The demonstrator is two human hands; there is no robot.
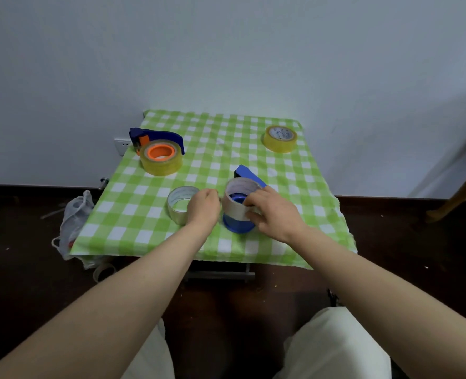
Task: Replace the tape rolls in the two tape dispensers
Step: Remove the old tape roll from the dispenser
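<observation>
While the right hand [274, 214] curls its fingers and thumb round a pale, thin-walled roll [233, 209] in the middle of the frame, that roll sits tilted over the round hub of a blue dispenser [237, 224]. It is only partly down on the hub, whose blue shows inside the ring and below it. The dispenser's blade arm sticks out behind the roll, toward the upper right of it.

The left hand [203, 207] lies just left of this roll, knuckles up and fingers curled under. Its fingertips are hidden, so I cannot tell whether it pinches anything or is merely clenched. Just left of that hand, a second pale roll [173, 212] lies flat on the cloth, which shows through its centre.

In the upper left part of the table [226, 138], covered by green-and-white checked cloth, a second blue dispenser [161, 134] with an orange hub lies on its side, carrying a thick yellow roll [161, 166]. At the table's upper right corner a loose yellow roll [279, 139] lies flat, well apart from everything else.

Left of the table, on the dark floor, sits a white plastic bag [74, 217], and a wall socket [122, 144] shows behind the upper-left dispenser. The person's pale trousers [333, 346] fill the lower edge.
</observation>
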